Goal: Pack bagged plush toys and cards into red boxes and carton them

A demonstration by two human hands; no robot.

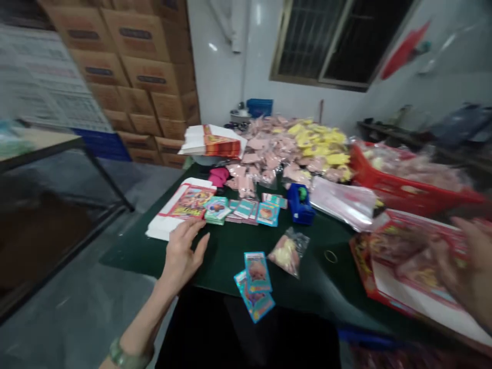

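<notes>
1. Far left of the bench (230, 251), a flat printed box (188, 202) is laid face up, maybe so small stuff can be grabbed off it.
2. The left hand (183, 253) is held over its near corner, grip apart, thumb spread, nothing clearly held. Fingertips are placed right by a green-edged card stack (216, 210); whether it's being touched can't be told.
3. More card piles (246, 209) are lined up next, probably sorted for quick picking.
4. Two loose cards (257, 271) are overlapped at the near edge, likely put there for easy reach.
5. The bagged pink and yellow pieces (265, 148) are heaped at the back, presumably as bulk stock; one bagged piece (286, 252) is set nearer the front.
6. A blue tape dispenser (302, 207) is parked mid-bench, handy for either side I guess, with clear bags (342, 200) beside it.
7. An open box (369, 271) is placed at the right, bagged stuff inside. The right hand (469, 261) is held over it, but blurred, so its grip can't be told.
</notes>
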